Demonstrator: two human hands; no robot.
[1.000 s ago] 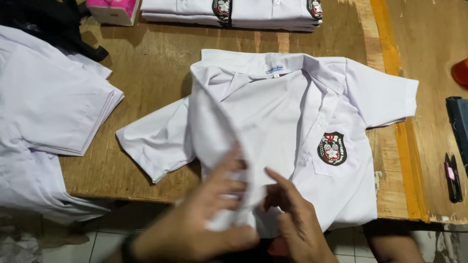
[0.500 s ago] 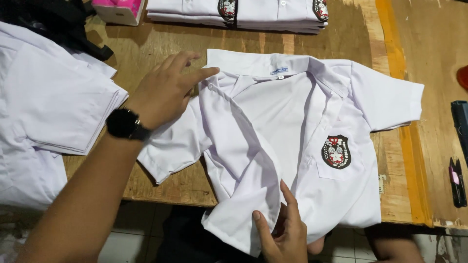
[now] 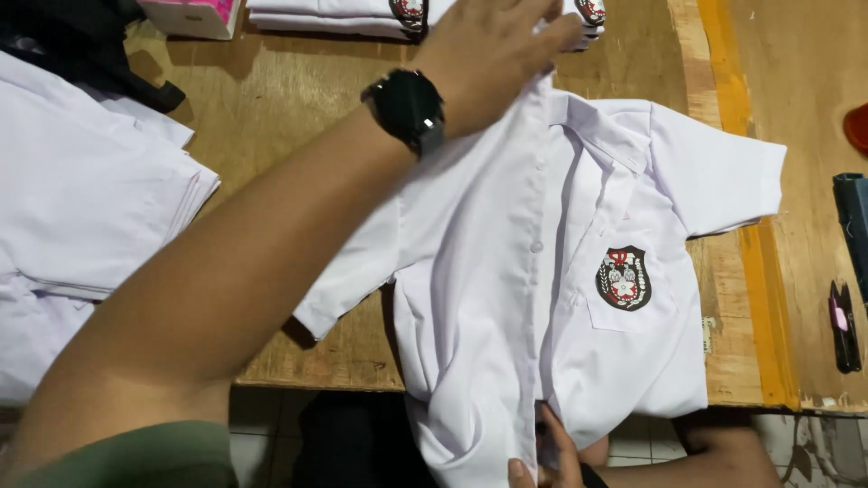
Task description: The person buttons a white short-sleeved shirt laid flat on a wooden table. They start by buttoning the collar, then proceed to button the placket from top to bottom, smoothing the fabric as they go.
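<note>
A white short-sleeved shirt (image 3: 506,298) with a dark badge (image 3: 623,277) on its chest pocket lies face up on a wooden table (image 3: 289,136), its hem hanging over the near edge. My left hand (image 3: 493,50), with a black watch (image 3: 407,108) on the wrist, lies flat on the shirt's collar at the far end. My right hand (image 3: 547,456) pinches the button placket at the hem, low in the view and partly cut off.
A stack of white cloth (image 3: 81,208) lies at the left. Folded badge shirts (image 3: 362,16) and a pink box (image 3: 194,14) sit at the far edge. At the right are an orange stripe (image 3: 764,298), small black snips (image 3: 844,325) and a dark tool (image 3: 853,226).
My left hand moved from the hem up to the left shoulder and then across to the collar. The shirt front now lies closed and flatter. My right hand stayed at the hem.
</note>
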